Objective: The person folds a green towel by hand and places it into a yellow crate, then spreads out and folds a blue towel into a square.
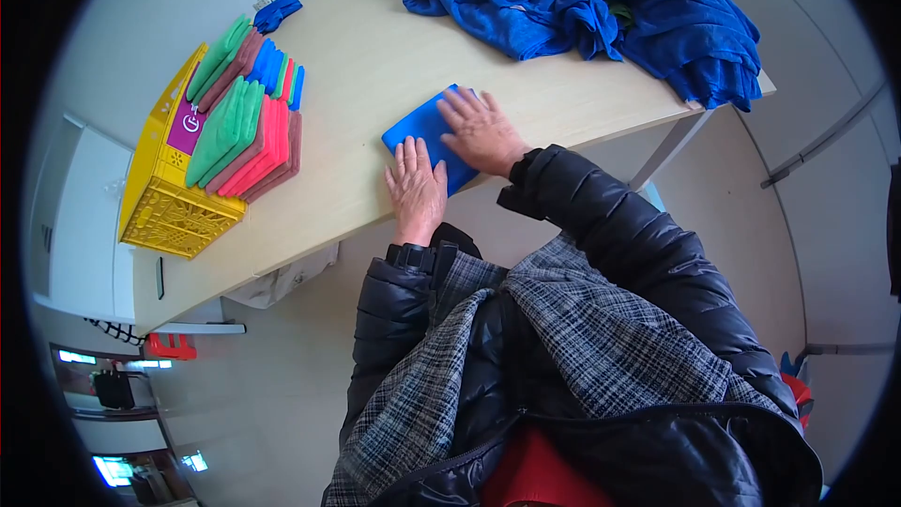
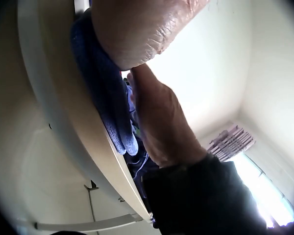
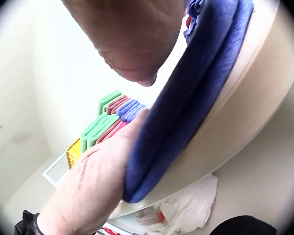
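A blue folded cloth (image 1: 413,128) lies on the table near its front edge, its folded layers thick in the right wrist view. My left hand (image 1: 418,195) rests with straight fingers on the cloth's left part. Over its right part lies my right hand (image 1: 483,131), fingers straight and slightly blurred. In the left wrist view the cloth (image 2: 105,83) shows under the left hand (image 2: 142,29), with the right hand (image 2: 164,122) beyond it.
Stacks of folded green, red, brown and blue cloths (image 1: 246,136) stand at the left against a yellow crate (image 1: 178,216). A small blue cloth (image 1: 276,13) lies behind them. A heap of crumpled blue cloths (image 1: 563,9) covers the right end of the table (image 1: 347,56).
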A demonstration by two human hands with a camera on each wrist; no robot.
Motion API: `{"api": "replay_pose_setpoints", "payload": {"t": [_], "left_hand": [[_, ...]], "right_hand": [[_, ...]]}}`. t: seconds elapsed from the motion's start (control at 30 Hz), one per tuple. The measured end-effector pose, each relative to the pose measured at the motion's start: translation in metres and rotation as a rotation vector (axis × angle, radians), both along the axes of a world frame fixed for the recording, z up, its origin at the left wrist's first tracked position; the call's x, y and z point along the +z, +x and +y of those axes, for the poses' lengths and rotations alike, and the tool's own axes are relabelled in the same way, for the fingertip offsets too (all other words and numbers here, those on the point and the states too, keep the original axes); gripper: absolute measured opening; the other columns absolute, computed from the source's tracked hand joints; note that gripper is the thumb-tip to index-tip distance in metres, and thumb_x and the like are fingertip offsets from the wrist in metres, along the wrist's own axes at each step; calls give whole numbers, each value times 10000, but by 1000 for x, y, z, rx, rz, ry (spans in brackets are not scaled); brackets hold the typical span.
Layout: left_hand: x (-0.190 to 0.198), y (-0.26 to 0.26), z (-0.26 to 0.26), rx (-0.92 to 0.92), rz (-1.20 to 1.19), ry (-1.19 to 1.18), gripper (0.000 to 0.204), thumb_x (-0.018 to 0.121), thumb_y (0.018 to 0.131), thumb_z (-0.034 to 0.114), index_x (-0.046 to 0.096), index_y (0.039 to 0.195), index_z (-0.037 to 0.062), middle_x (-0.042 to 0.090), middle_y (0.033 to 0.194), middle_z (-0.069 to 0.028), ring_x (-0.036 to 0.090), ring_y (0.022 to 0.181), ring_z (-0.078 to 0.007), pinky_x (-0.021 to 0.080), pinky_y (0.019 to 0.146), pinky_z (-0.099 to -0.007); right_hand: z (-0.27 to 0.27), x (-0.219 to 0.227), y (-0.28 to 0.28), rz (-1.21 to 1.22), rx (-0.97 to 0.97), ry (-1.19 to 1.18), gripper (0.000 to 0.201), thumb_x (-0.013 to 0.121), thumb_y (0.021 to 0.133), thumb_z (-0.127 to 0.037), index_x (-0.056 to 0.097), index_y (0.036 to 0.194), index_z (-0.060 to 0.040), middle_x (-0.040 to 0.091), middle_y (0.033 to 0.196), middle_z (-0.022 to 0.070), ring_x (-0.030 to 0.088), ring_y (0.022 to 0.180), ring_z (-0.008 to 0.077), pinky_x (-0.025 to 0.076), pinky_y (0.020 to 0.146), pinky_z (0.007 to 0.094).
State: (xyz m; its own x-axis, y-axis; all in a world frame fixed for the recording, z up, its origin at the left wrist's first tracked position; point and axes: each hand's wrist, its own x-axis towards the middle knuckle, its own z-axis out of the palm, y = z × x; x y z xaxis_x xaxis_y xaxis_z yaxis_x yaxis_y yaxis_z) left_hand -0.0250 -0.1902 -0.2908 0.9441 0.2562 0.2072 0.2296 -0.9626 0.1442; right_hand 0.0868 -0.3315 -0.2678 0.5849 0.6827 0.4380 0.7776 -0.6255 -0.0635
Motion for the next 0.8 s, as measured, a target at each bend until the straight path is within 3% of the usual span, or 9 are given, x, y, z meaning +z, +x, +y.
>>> {"api": "replay_pose_setpoints", "payload": {"t": [0.13, 0.3, 0.43, 0.57, 0.8], "left_hand": [[2, -1, -4, 3, -61, -105, 625, 362, 1059, 422, 295, 1558, 52, 257, 1642, -98, 170, 1533, -291, 146, 1218, -546], [2, -3, -3, -11, -41, -68, 622, 379, 1057, 412, 322, 1534, 18, 259, 1636, -129, 193, 1525, -322, 148, 1212, -573], [0, -2, 0, -32, 4, 1, 626, 385, 1056, 403, 305, 1540, 15, 255, 1637, -136, 190, 1526, -323, 144, 1212, -577], [-1, -6, 2, -39, -6, 27, 627, 391, 1055, 392, 299, 1542, 9, 246, 1639, -144, 189, 1526, -323, 136, 1214, -576], [4, -8, -1, -40, -14, -13, 626, 396, 1051, 383, 304, 1538, 0, 235, 1642, -152, 184, 1528, -319, 134, 1218, -570]], "right_hand": [[24, -8, -14, 182, 189, 20, 617, 392, 1035, -477, 426, 1503, -76, 393, 1576, 134, 289, 1492, 318, 204, 1209, 515], [23, -17, -11, 220, 199, -59, 633, 347, 1044, -500, 407, 1523, -91, 375, 1594, 107, 277, 1500, 303, 181, 1219, 500], [21, -19, -2, 220, 150, -14, 606, 373, 1046, -476, 437, 1505, -87, 376, 1594, 102, 298, 1493, 299, 215, 1211, 503], [12, -17, 8, 190, 70, -65, 616, 352, 1046, -478, 408, 1525, -95, 362, 1603, 90, 263, 1507, 287, 180, 1223, 486], [-6, -11, 17, 226, -65, -34, 597, 377, 1039, -455, 425, 1509, -90, 389, 1585, 88, 311, 1479, 288, 236, 1198, 483]]}}
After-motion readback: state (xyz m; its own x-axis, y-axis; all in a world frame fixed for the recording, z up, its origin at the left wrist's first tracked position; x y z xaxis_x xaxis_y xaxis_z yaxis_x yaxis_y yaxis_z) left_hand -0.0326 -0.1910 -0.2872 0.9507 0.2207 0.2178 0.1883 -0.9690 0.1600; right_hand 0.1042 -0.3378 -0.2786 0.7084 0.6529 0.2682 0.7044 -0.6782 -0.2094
